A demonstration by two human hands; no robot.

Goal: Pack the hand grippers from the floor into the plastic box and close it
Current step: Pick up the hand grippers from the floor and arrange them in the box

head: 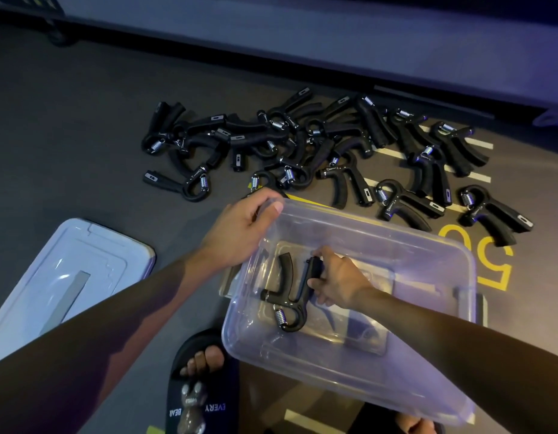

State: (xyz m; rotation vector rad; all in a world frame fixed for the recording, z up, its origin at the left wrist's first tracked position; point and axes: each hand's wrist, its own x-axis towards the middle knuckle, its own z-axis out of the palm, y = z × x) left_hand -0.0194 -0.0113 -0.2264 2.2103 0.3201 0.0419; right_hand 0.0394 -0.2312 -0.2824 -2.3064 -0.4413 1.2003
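One hand gripper [287,296] in one box [396,245]; one lid [67,270]; floor pile uncountable.

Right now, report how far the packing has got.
Done: lid is off, beside the plastic box. In hand: right hand sets the first hand gripper inside while left hand holds the rim. Left: the pile on the floor, then closing.

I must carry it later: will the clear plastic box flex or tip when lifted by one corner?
The plastic box looks thin-walled, so it probably flexes. With one hand gripper inside it is likely light, yet loading more may make a corner lift tip it.
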